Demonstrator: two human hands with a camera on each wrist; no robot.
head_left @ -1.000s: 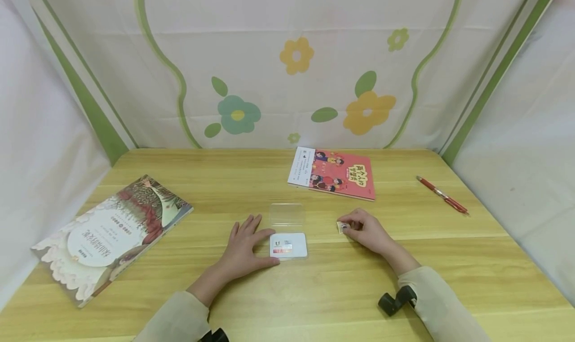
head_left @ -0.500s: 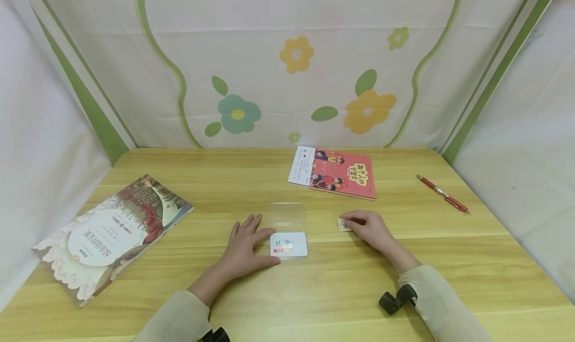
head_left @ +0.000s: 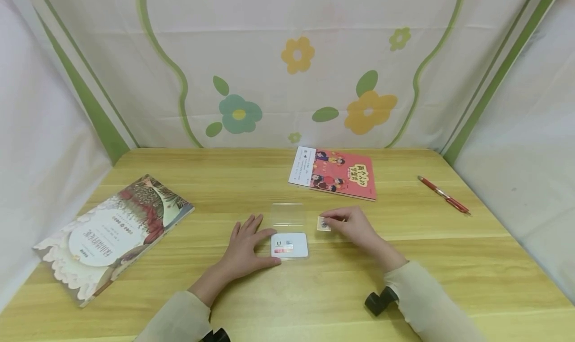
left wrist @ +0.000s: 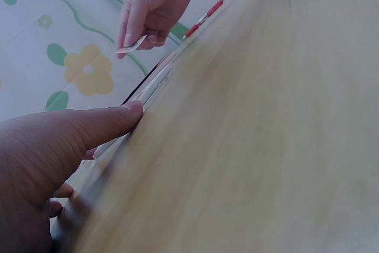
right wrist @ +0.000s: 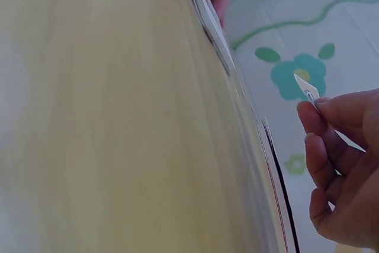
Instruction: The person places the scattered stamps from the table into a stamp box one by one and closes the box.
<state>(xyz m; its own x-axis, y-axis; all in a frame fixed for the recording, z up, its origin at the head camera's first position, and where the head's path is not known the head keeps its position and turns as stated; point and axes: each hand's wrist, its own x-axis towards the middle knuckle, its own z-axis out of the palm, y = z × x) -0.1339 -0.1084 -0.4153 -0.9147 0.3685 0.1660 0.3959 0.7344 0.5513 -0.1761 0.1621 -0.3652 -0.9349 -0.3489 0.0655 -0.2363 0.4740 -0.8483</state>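
I see the small square paper piece [head_left: 321, 224] just right of the clear plastic case [head_left: 287, 214], pinched between the thumb and forefinger of the right hand [head_left: 357, 229]. Through both wrist cameras I make it out raised off the wooden table [head_left: 287, 302], and its face carries a dark printed mark that I cannot read.

The case lies unfolded, its clear lid panel on the far side and a white card [head_left: 298, 242] with a red printed band in the near half. At the left of the case I have the left hand [head_left: 242, 252], fingers spread apart, its forefinger and thumb touching the case's left corners.

Farther out, I see a pink-red picture book [head_left: 343, 177] beyond the case and to its right, a red pen [head_left: 443, 195] well to its right, and a larger illustrated book [head_left: 114, 237] well to its left. Behind the case, past the table's edge, hangs a flower-printed cloth [head_left: 269, 12].
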